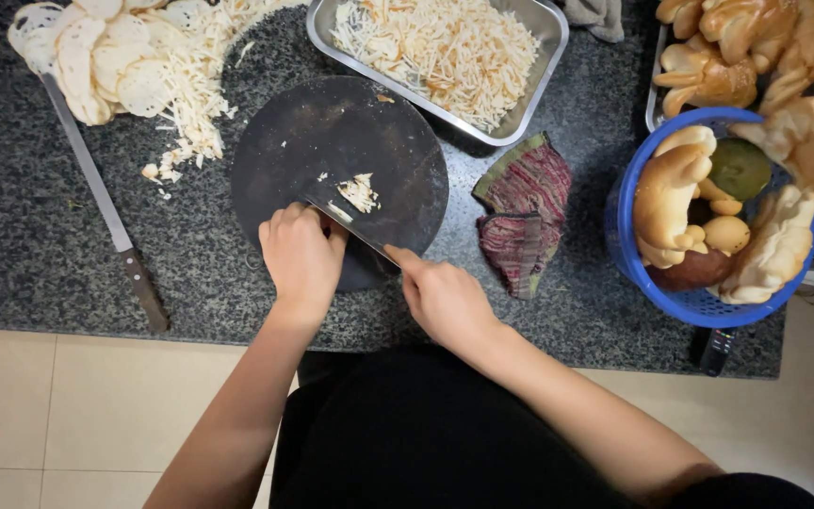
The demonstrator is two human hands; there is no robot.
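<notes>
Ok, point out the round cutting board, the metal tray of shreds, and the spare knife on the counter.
round cutting board (332, 132): head view, bare dark top surface.
metal tray (548, 28): head view, right rim.
spare knife (87, 170): head view, middle of the blade.

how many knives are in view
2. One knife lies across the round black cutting board, with the right hand on its handle and the left hand on its blade. A second long knife lies on the counter at left.
</notes>
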